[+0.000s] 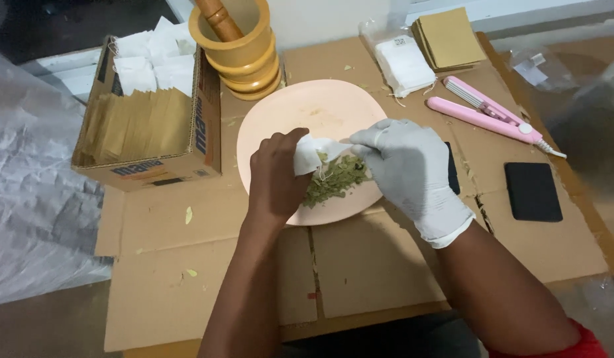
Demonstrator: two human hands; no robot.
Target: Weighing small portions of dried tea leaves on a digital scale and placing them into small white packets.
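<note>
While flattened cardboard covers the worktop (pixel 207 278), a round pink plate (pixel 287 119) sits at its middle, bearing a loose heap of dried green leaves (pixel 333 182). Above that heap, between both hands, hangs a small white filter bag (pixel 310 156): bare left hand (pixel 277 179) pinches one side, gloved right hand (pixel 409 169) grips the opposite edge.

A thin, matt white rubber glove covers the right hand (pixel 409 174). The small white filter-paper bag (pixel 310 156) looks soft and fibrous above dry, crumbly green leaf flakes (pixel 333 182) on a smooth, faintly shiny round pink plate (pixel 320 109). At 11 o'clock stands a lacquered yellow wooden mortar (pixel 244 50); rough brown cardboard sheets (pixel 360 265) cover the counter.
</note>
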